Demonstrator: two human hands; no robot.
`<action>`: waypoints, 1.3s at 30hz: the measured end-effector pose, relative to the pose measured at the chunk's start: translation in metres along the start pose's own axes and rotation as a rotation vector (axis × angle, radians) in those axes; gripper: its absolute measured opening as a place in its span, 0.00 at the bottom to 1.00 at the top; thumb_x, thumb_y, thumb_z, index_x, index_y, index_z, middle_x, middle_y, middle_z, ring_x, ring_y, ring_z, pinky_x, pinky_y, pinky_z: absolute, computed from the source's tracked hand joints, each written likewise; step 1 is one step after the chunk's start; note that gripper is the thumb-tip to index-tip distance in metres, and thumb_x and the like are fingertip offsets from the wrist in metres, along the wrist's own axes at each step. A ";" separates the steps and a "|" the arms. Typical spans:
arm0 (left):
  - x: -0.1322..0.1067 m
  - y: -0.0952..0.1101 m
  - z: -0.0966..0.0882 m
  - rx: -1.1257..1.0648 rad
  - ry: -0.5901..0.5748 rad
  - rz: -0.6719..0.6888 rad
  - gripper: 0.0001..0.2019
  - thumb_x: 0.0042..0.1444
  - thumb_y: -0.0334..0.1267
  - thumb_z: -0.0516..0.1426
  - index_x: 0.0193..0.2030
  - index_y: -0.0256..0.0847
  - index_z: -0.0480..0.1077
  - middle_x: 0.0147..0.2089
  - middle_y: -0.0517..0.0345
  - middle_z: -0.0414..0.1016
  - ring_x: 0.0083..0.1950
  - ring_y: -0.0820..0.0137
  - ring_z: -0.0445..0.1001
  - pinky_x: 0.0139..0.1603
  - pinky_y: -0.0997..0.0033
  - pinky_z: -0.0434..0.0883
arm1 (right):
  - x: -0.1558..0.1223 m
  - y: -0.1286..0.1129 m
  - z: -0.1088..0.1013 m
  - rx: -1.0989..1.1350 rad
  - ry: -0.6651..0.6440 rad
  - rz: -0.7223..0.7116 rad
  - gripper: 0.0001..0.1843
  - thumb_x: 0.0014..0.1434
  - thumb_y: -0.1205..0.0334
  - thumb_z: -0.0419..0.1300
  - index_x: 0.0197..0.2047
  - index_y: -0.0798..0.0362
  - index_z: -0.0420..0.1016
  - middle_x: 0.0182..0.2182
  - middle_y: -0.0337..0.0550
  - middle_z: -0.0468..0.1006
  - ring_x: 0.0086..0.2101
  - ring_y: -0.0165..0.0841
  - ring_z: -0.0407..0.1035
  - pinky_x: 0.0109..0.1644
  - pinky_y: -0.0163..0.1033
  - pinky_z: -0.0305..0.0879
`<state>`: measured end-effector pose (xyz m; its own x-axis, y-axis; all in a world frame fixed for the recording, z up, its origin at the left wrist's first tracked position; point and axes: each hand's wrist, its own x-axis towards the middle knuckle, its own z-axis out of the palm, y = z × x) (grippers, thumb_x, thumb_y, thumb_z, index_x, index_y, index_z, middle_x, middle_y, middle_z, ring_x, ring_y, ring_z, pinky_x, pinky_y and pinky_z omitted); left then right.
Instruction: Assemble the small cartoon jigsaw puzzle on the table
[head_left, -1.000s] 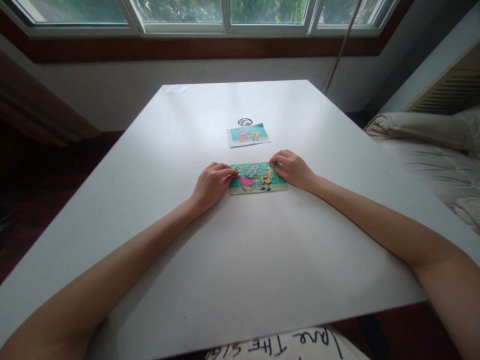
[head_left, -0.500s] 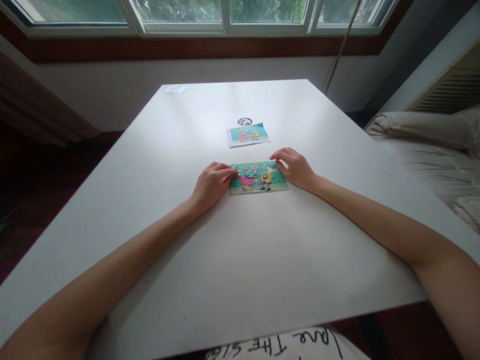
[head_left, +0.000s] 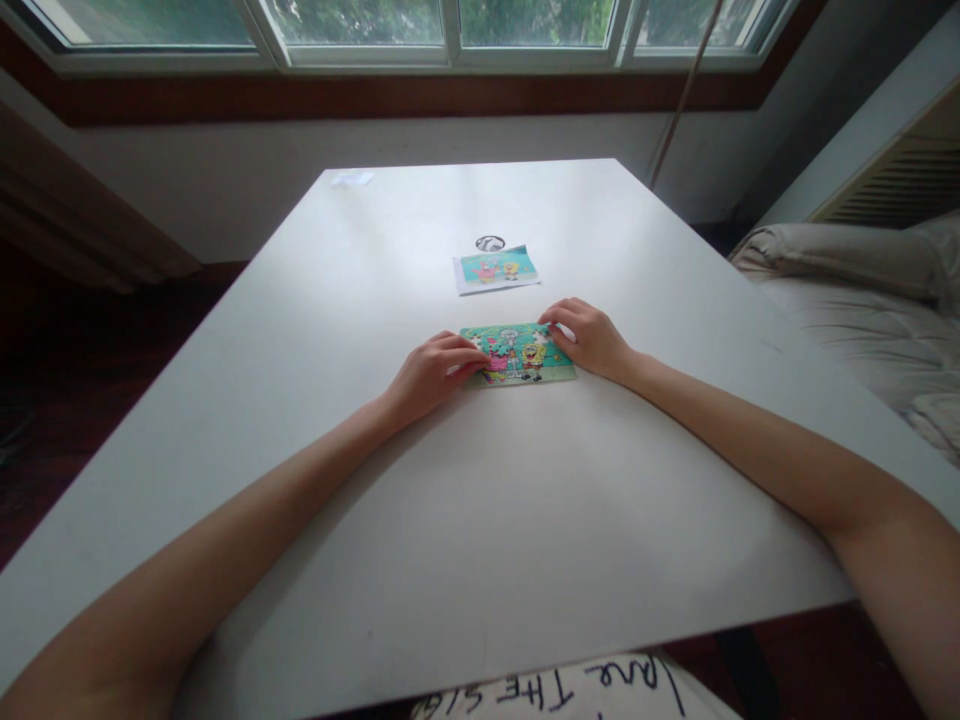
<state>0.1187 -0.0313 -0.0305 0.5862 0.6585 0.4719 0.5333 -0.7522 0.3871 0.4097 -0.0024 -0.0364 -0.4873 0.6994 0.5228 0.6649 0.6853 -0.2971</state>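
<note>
A small cartoon jigsaw puzzle [head_left: 523, 353] lies flat on the white table [head_left: 480, 500], a little beyond the middle. My left hand [head_left: 430, 373] rests with curled fingers over the puzzle's lower left corner, fingertips pressed on it. At the upper right corner, my right hand [head_left: 590, 337] is curled too, its fingers bent down against that edge. Whether either hand holds a loose piece is hidden.
A printed picture card [head_left: 495, 269] with similar cartoon figures lies beyond the puzzle, a small round dark sticker [head_left: 490, 243] just behind it. A white scrap [head_left: 352, 178] sits at the far left corner. A bed with grey bedding [head_left: 862, 300] stands to the right; windows behind.
My left hand slid right and slightly toward me, now covering the puzzle's lower left corner. My right hand shifted only slightly at the upper right corner. The puzzle stayed put.
</note>
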 end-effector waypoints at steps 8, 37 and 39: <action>0.000 0.007 -0.002 0.074 -0.074 0.049 0.17 0.68 0.45 0.52 0.54 0.43 0.76 0.54 0.48 0.77 0.55 0.63 0.74 0.58 0.61 0.72 | 0.000 0.000 0.000 -0.015 -0.003 -0.003 0.10 0.62 0.69 0.54 0.41 0.51 0.76 0.40 0.47 0.81 0.42 0.40 0.73 0.47 0.45 0.70; 0.002 0.010 -0.001 0.114 -0.187 0.099 0.16 0.69 0.44 0.50 0.56 0.41 0.72 0.60 0.45 0.73 0.61 0.59 0.71 0.63 0.55 0.69 | 0.000 0.001 0.001 -0.014 -0.054 -0.046 0.09 0.63 0.67 0.55 0.38 0.50 0.76 0.39 0.46 0.80 0.41 0.38 0.71 0.47 0.43 0.68; 0.002 0.009 0.000 0.120 -0.180 0.107 0.16 0.69 0.44 0.50 0.56 0.41 0.72 0.59 0.46 0.73 0.60 0.60 0.71 0.63 0.55 0.70 | 0.000 0.002 0.001 -0.016 -0.050 -0.060 0.08 0.64 0.66 0.55 0.38 0.51 0.76 0.39 0.46 0.80 0.41 0.38 0.71 0.47 0.42 0.68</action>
<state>0.1248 -0.0370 -0.0257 0.7367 0.5771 0.3525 0.5244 -0.8167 0.2409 0.4101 -0.0009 -0.0374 -0.5540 0.6665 0.4988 0.6421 0.7235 -0.2535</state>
